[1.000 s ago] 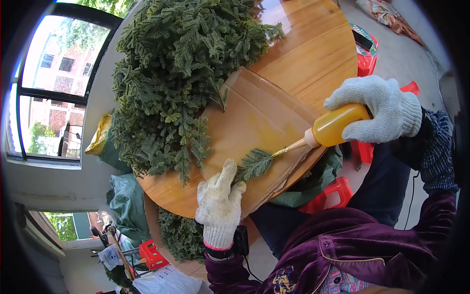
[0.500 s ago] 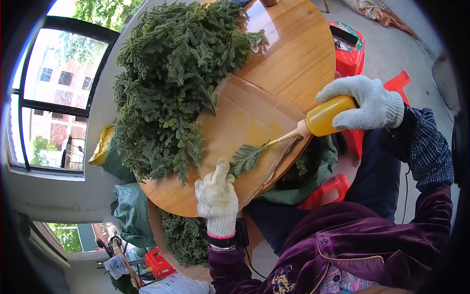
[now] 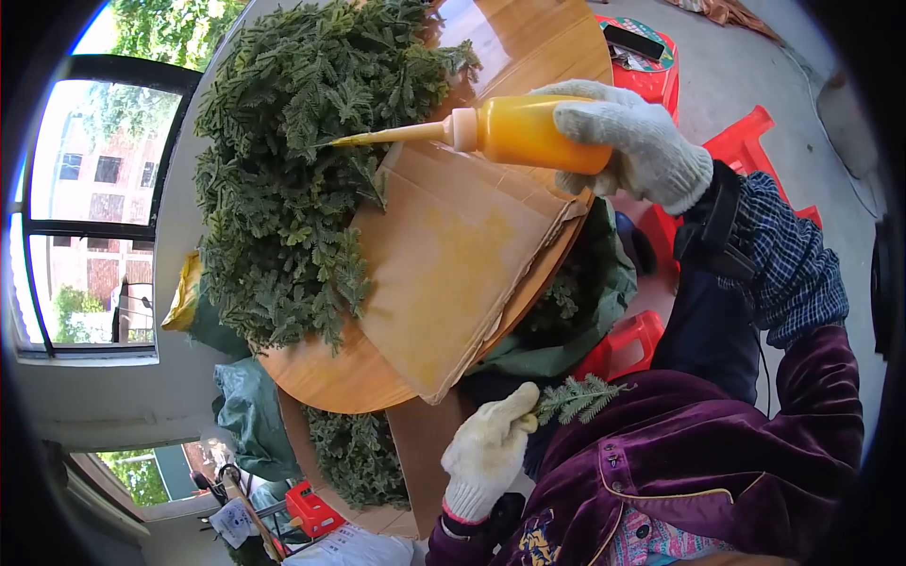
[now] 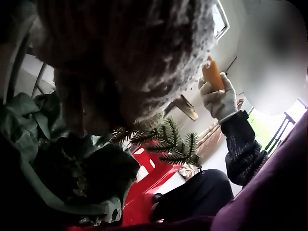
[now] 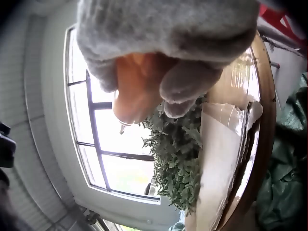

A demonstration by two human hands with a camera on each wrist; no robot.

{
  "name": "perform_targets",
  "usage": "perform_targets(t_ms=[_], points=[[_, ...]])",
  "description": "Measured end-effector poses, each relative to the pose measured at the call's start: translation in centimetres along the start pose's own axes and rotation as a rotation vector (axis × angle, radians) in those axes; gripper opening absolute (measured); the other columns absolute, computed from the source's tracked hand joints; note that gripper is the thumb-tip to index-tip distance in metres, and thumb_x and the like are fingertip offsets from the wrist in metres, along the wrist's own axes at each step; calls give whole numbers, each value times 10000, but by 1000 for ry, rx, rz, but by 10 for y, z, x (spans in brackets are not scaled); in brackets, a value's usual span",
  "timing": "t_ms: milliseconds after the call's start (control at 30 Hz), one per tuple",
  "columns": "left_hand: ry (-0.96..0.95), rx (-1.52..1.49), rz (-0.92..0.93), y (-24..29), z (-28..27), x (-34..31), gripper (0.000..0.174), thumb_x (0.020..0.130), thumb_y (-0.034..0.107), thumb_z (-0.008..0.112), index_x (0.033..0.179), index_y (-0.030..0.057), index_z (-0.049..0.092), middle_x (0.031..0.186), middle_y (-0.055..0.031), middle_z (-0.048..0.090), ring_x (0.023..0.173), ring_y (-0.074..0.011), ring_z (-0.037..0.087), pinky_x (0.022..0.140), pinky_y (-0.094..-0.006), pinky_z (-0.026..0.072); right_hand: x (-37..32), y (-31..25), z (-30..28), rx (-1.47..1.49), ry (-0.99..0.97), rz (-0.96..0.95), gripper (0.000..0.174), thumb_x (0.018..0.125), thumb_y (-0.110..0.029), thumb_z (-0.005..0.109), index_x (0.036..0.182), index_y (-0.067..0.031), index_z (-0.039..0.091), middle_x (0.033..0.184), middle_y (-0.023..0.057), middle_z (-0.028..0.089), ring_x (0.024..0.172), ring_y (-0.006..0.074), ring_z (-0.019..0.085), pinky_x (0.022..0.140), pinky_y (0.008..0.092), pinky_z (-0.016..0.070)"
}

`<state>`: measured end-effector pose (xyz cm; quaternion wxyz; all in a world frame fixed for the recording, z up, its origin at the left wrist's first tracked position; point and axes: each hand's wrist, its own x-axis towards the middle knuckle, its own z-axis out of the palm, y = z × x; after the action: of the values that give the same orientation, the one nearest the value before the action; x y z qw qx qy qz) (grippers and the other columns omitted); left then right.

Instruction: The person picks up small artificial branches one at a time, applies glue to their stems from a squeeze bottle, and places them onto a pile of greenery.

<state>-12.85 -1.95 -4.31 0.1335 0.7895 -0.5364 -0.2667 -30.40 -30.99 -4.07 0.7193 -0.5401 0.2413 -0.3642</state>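
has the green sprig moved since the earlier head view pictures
Yes: the sprig, earlier over the tabletop, is now beyond its near edge, toward the purple jacket.

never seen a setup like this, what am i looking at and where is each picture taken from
No robot here, just a person in pale gloves. The large pictures are taken from the head, looking down; the dark one from the left wrist; the one facing the window from the right wrist. A pile of green branches and a piece of cardboard lie on the wooden table. The right hand grips a yellow squeeze bottle; the left hand holds a small green sprig.
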Motion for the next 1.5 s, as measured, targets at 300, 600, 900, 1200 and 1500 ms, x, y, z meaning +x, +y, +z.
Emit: perform_targets(t_ms=[300, 600, 900, 1200, 1500], points=[[23, 14, -292, -59, 55, 69, 371, 977, 291, 595, 1300, 123, 666, 1197, -127, 720, 1077, -341, 684, 961, -416, 523, 37, 38, 3, 327, -66, 22, 644, 915, -366, 727, 1412, -18, 510, 1097, 97, 637, 778, 170, 655, 554, 247, 516], [132, -395, 15, -2, -29, 16, 343, 910, 46, 720, 1247, -11, 704, 1107, -105, 754, 935, -148, 717, 837, -272, 563, 39, 56, 4, 406, 2, 69, 684, 883, -272, 768, 1447, -26, 469, 1186, 113, 627, 875, 200, 673, 643, 259, 554], [768, 456, 39, -90, -93, 117, 526, 938, 169, 687, 1451, 169, 570, 1183, -126, 720, 1012, -307, 699, 908, -400, 556, 38, 58, 3, 396, -60, 25, 737, 841, -220, 800, 1461, -22, 454, 1214, 129, 633, 908, 194, 680, 651, 251, 563], [368, -119, -247, -33, -91, 101, 577, 928, 90, 650, 1487, 52, 513, 1256, -172, 674, 1042, -277, 678, 939, -340, 526, 34, 52, 2, 331, -58, 74, 752, 826, -213, 818, 1454, -7, 459, 1223, 134, 636, 921, 175, 681, 675, 247, 565], [670, 198, -175, -55, -98, 95, 636, 878, 139, 719, 1470, 20, 519, 1358, -220, 621, 1094, -297, 662, 974, -371, 525, 33, 53, 4, 322, -48, 55, 749, 825, -211, 816, 1454, -10, 463, 1214, 124, 643, 946, 154, 667, 690, 242, 564]])
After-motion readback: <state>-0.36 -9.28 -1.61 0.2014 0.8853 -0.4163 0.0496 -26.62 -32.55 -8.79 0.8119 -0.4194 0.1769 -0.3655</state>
